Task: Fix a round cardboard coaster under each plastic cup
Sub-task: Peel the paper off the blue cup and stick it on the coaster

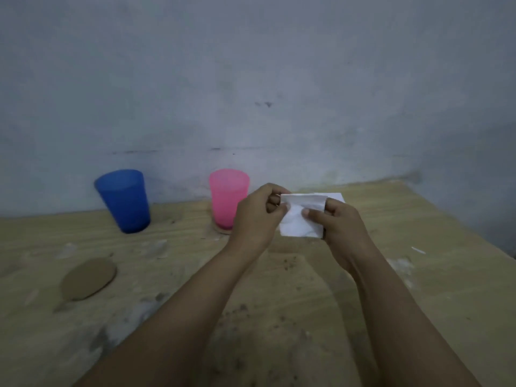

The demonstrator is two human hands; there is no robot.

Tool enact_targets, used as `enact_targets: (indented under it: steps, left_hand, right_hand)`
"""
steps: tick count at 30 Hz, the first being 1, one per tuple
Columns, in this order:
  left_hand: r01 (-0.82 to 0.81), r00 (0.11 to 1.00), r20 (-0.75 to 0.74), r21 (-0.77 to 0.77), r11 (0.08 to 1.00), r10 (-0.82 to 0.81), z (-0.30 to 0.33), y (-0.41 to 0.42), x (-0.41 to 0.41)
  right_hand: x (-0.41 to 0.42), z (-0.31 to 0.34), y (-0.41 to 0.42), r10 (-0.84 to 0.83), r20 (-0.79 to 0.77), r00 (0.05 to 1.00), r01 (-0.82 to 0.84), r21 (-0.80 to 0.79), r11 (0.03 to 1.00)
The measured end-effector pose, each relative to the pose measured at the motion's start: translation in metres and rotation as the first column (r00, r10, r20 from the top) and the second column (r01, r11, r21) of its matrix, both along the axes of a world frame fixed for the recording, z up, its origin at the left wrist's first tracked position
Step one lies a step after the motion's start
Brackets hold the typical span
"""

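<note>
Stained wooden counter (279, 317) sitting against a bluish wall (251, 79)

Two cups: blue cup (124, 201), pink cup (227, 198) standing on one coaster (223, 230); second coaster (89, 279) lying loose. Left hand (255, 219) and right hand (339, 227) fingers (312, 215) pinching one white sheet (300, 219).

Translucent plastic cups (122, 201), matt cardboard coaster (88, 279), dusty wooden table (418, 275)

You had a worn wooden table (418, 275) in front of you, its top marked with dark specks and pale smears. A small white scrap (418, 250) lay on it at the right. Behind it stood a grey-blue wall (251, 79), scuffed and stained.
</note>
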State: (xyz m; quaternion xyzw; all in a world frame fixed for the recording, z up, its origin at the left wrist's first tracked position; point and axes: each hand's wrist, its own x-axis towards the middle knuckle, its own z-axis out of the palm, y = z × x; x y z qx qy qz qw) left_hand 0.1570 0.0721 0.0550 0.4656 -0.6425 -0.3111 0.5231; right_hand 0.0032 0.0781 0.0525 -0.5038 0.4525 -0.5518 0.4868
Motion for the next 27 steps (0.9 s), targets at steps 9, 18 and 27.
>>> enact_targets:
  steps: [9, 18, 27]
  left_hand:
    - [-0.153, 0.986, 0.076, 0.057, 0.987, 0.148, 0.007, 0.072, 0.129]
    - [-0.355, 0.933, 0.085, 0.07, 0.932, 0.349, -0.008, 0.065, 0.251]
    - [-0.345, 0.935, 0.021, 0.274, 0.897, 0.354, -0.03, 0.015, 0.288]
  right_hand:
    - [0.127, 0.006, 0.04, 0.078, 0.133, 0.988, -0.1, 0.163, 0.981]
    - [0.236, -0.014, 0.021, -0.245, 0.076, 0.967, 0.217, 0.27, 0.938]
    - [0.289, -0.033, -0.009, -0.495, 0.078, 0.866, 0.48, 0.153, 0.864]
